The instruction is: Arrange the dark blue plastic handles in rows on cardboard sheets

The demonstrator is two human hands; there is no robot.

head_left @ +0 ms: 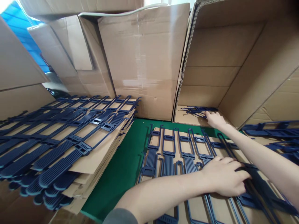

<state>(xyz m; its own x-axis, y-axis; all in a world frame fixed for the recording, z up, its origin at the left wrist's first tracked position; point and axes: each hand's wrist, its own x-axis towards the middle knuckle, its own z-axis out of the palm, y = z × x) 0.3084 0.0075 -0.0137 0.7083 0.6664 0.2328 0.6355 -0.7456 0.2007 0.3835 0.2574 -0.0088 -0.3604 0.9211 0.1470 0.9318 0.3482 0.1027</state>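
Note:
My right hand (216,120) reaches into the tall cardboard box, its fingertips closed on the end of a small pile of dark blue plastic frames (195,110). My left hand (225,176) is curled at the edge of a dark blue plastic frame (261,188) at the lower right, partly blurred and hidden by the fingers. Beneath my left forearm, similar ribbed frames with hooked wire-like ends (168,146) lie side by side on a cardboard sheet (155,140).
A tall stack of cardboard sheets (93,161) layered with the same frames stands at left. Green table surface (126,149) shows between the layouts. The open cardboard box (210,74) and closed cartons (144,62) line the back. More frames (275,129) lie at far right.

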